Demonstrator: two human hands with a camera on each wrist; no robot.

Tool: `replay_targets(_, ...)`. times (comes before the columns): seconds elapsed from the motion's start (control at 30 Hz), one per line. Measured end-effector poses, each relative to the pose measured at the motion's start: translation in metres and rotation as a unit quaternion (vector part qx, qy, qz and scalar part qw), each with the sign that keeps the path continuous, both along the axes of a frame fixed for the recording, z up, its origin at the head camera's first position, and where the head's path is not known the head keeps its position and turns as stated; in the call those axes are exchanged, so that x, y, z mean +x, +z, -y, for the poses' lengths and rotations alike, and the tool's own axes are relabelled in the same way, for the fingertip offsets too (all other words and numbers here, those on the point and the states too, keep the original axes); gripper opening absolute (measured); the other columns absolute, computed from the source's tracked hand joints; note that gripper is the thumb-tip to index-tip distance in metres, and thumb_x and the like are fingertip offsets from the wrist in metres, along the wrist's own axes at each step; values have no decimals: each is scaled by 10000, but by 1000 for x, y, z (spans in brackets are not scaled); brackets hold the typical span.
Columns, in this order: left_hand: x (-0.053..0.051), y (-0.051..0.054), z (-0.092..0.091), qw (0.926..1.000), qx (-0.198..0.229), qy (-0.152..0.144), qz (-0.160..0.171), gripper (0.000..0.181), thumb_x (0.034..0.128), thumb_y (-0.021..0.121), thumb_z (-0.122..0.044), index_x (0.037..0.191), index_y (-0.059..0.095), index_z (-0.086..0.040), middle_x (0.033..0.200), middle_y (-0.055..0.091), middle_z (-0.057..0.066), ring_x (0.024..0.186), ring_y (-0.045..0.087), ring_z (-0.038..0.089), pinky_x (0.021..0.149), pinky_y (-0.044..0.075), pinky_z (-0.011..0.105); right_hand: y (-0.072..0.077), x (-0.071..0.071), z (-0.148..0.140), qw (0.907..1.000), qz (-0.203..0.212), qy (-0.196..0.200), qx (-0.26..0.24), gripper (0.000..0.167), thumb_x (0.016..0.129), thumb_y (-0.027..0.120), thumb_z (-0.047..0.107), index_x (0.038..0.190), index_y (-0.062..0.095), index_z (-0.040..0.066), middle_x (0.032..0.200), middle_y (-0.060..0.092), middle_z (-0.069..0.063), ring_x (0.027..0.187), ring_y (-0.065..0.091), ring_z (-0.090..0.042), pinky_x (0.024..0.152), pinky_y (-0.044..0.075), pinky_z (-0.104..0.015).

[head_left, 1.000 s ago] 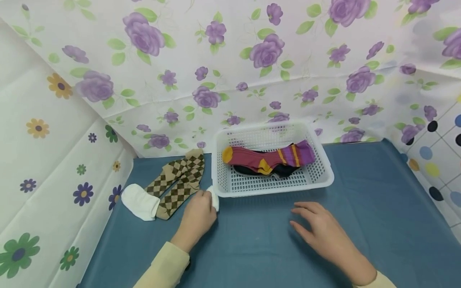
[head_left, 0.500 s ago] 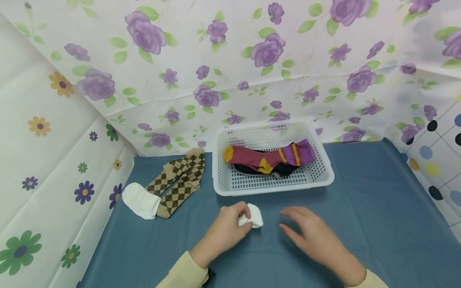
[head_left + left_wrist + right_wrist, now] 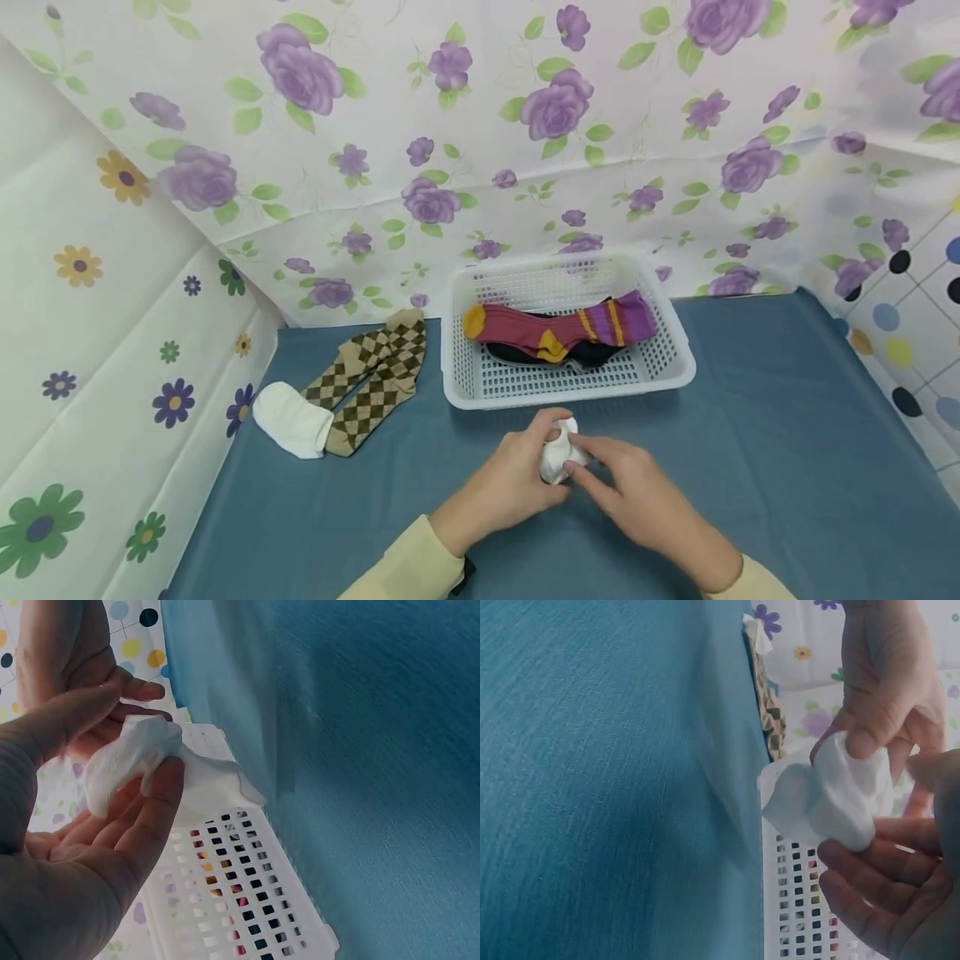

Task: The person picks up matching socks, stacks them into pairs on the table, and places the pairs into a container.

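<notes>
A crumpled white sock (image 3: 557, 458) is held in the air between both hands, just in front of the white basket (image 3: 570, 398). My left hand (image 3: 517, 479) grips it from the left, its thumb on the fabric in the right wrist view. From the other side, my right hand (image 3: 637, 492) pinches the sock's edge between thumb and fingers. The left wrist view shows the sock (image 3: 139, 754) bunched up and partly hidden by fingers. Another white sock (image 3: 292, 421) lies flat on the left of the table, beside a pair of brown checkered socks (image 3: 375, 383).
Inside the basket lie maroon and purple socks (image 3: 517, 329) with yellow bands, on top of dark ones (image 3: 592, 357). The blue cloth (image 3: 757, 433) covers the table. Floral sheeting (image 3: 480, 125) rises behind and at the left.
My left hand has carried the white sock from beside the checkered socks rightward to the front of the basket. My right hand has moved slightly left and taken hold of the sock too.
</notes>
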State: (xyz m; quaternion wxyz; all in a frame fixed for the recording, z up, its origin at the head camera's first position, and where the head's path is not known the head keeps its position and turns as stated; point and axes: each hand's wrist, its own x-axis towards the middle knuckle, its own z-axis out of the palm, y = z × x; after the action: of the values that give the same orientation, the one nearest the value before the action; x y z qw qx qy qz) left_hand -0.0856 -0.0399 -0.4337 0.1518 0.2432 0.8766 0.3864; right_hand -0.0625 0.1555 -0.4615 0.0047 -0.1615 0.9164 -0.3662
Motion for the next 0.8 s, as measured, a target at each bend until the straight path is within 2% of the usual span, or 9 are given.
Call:
replay_targets(0.1, 0, 0, -2, 9995, -116, -291, 2, 1060, 717, 808, -136, 1444, 93, -425, 1350, 535, 5, 695, 567, 9, 559, 457, 184, 1, 0, 1, 9996, 167, -205, -101, 556, 847, 528, 615, 1264, 578, 250, 1189, 621, 117, 993, 618, -4, 757, 547, -279)
replay_targets(0.23, 2, 3, -4, 9980, -197, -479, 351, 1155, 736, 774, -52, 1433, -42, -479, 1415, 474, 4, 423, 424, 75, 429, 388, 233, 2, -1, 3, 9986, 160, -485, -114, 612, 804, 575, 634, 1239, 603, 204, 1129, 654, 90, 889, 641, -24, 708, 548, -276)
replay_targets(0.33, 2, 4, -5, 9974, -178, -569, 408, 1105, 774, 728, -23, 1431, -32, -484, 1426, 456, 5, 382, 384, 71, 436, 372, 229, 1, -2, 4, 9976, 108, -665, -153, 607, 784, 639, 590, 1225, 614, 174, 1075, 676, 62, 808, 651, -53, 663, 543, -264)
replay_targets(0.47, 1, 2, -5, 9974, -26, -677, 232, 979, 801, 718, -53, 1445, 95, -447, 1381, 505, -33, 414, 412, 68, 484, 388, 219, -1, -3, 4, 9969, -85, -769, -167, 484, 812, 707, 380, 1213, 620, 124, 1016, 691, 26, 760, 641, -49, 627, 536, -247)
replay_targets(0.5, 1, 2, -5, 9975, 29, -696, 142, 937, 802, 720, -59, 1442, 148, -434, 1367, 519, -54, 493, 499, 44, 527, 428, 207, -1, -3, 4, 9966, -120, -789, -179, 436, 826, 700, 322, 1206, 624, 123, 996, 692, 31, 751, 636, -35, 621, 535, -239)
replay_targets(0.57, 0, 1, -5, 9975, 110, -702, -51, 844, 808, 719, -72, 1421, 253, -420, 1344, 530, -104, 648, 589, 28, 601, 480, 205, -1, -3, 4, 9964, -125, -801, -238, 359, 849, 672, 257, 1186, 634, 139, 951, 689, 57, 733, 622, -3, 614, 528, -217)
replay_targets(0.63, -1, 0, -5, 9973, 224, -663, -203, 729, 830, 706, -106, 1388, 343, -404, 1321, 533, -141, 821, 624, 20, 688, 513, 208, -1, -3, 3, 9966, -25, -740, -372, 337, 872, 648, 282, 1187, 631, 165, 948, 684, 77, 743, 617, 20, 616, 522, -190)
replay_targets(0.7, -2, -1, -6, 9974, 369, -517, -348, 621, 836, 711, -189, 1351, 420, -380, 1276, 550, -152, 1045, 581, 4, 793, 522, 214, 0, -2, 3, 9965, 135, -617, -552, 370, 884, 630, 355, 1213, 612, 187, 996, 682, 78, 763, 624, 20, 625, 516, -175)
replay_targets(0.8, -4, -2, -5, 9965, 776, -186, -253, 522, 810, 719, -348, 1286, 504, -350, 1218, 586, -134, 1028, 589, -7, 783, 528, 204, 2, 0, 3, 9956, 303, -394, -798, 451, 899, 581, 440, 1282, 561, 202, 1113, 666, 61, 843, 641, 3, 662, 522, -179)
